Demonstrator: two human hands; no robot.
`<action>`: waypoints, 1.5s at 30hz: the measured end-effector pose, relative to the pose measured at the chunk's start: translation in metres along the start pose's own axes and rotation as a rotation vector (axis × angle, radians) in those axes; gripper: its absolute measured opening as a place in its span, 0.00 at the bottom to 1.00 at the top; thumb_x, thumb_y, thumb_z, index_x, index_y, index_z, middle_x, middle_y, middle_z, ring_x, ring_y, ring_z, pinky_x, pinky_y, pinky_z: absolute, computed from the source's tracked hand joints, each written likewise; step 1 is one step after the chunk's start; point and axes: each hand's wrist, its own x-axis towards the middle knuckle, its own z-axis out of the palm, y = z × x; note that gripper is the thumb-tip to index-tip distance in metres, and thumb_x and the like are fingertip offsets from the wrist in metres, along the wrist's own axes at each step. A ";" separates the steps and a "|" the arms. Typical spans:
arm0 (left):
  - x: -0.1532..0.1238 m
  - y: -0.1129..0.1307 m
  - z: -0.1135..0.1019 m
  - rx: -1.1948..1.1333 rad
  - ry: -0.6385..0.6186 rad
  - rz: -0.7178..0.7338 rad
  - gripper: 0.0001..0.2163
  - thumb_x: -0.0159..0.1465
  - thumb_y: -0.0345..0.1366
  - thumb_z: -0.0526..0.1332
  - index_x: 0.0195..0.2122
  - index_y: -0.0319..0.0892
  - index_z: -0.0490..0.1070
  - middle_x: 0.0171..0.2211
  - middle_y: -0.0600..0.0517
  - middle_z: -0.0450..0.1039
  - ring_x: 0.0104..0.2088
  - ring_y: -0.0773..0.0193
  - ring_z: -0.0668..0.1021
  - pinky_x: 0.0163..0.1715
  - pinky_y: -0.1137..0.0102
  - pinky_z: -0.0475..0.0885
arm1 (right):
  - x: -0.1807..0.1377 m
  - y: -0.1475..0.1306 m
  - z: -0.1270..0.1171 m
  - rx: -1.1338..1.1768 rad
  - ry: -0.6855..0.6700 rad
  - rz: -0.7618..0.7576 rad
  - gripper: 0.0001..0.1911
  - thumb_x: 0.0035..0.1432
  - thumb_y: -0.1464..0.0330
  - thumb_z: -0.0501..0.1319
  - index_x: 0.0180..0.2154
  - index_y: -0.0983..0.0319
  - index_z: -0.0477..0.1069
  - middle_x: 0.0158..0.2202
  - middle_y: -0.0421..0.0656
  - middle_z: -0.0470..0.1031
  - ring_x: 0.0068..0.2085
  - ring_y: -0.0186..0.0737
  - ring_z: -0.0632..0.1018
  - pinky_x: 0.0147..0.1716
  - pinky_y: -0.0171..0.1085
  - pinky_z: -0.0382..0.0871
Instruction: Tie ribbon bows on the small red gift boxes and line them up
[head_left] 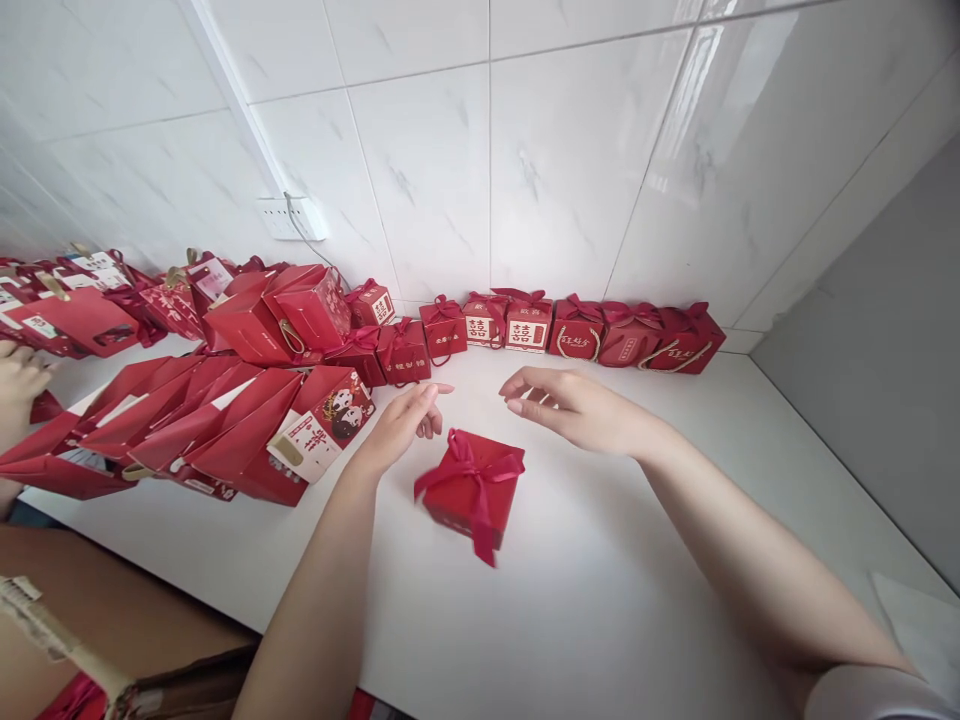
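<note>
A red gift box (454, 492) tied with a crimson ribbon bow (480, 472) sits on the white table in front of me, slightly blurred. Behind its left side hovers my left hand (401, 425), index finger stretched out and the other fingers loosely curled, with nothing in it. My right hand (566, 405) is raised to the right of the box and beyond it. Its fingers are bent, the thumb stands apart, and it holds nothing. Neither hand touches the box.
Small red boxes with ribbons (529, 322) line the tiled wall. Larger red gift boxes (247, 430) crowd the left of the table (600, 620). Another person's hand (19, 390) is at the far left. An open cardboard box (112, 600) stands at lower left, below a wall socket (292, 218).
</note>
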 end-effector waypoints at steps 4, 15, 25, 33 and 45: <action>-0.011 0.016 -0.011 0.015 -0.217 0.106 0.23 0.62 0.54 0.57 0.52 0.45 0.70 0.47 0.45 0.72 0.49 0.55 0.74 0.46 0.64 0.71 | -0.026 -0.017 -0.003 -0.027 -0.096 -0.035 0.11 0.67 0.61 0.55 0.48 0.54 0.71 0.47 0.41 0.76 0.43 0.41 0.78 0.40 0.38 0.73; -0.028 0.033 0.006 0.142 -0.443 0.123 0.12 0.58 0.38 0.66 0.42 0.47 0.71 0.57 0.48 0.67 0.60 0.53 0.68 0.61 0.55 0.61 | -0.032 -0.012 0.004 -0.023 -0.231 -0.082 0.18 0.66 0.68 0.56 0.56 0.49 0.65 0.52 0.36 0.74 0.48 0.42 0.77 0.45 0.40 0.72; -0.017 0.019 0.047 0.116 -0.008 0.178 0.12 0.62 0.36 0.61 0.47 0.47 0.68 0.52 0.50 0.70 0.50 0.59 0.73 0.46 0.66 0.69 | -0.028 0.016 -0.013 -0.085 -0.106 0.014 0.22 0.63 0.73 0.53 0.55 0.49 0.67 0.55 0.40 0.72 0.51 0.48 0.76 0.45 0.45 0.73; -0.012 0.013 0.053 0.066 0.079 0.157 0.06 0.65 0.37 0.56 0.41 0.45 0.71 0.39 0.51 0.72 0.39 0.63 0.73 0.38 0.70 0.66 | -0.016 0.026 0.000 -0.032 -0.167 0.020 0.20 0.59 0.75 0.53 0.51 0.55 0.70 0.49 0.41 0.75 0.48 0.43 0.76 0.44 0.40 0.73; -0.029 0.031 0.022 0.464 -0.089 -0.095 0.21 0.63 0.49 0.58 0.18 0.41 0.66 0.19 0.54 0.62 0.21 0.68 0.64 0.22 0.70 0.56 | -0.014 0.028 0.001 0.110 -0.239 0.187 0.17 0.67 0.57 0.53 0.50 0.56 0.71 0.51 0.44 0.73 0.45 0.44 0.77 0.42 0.39 0.72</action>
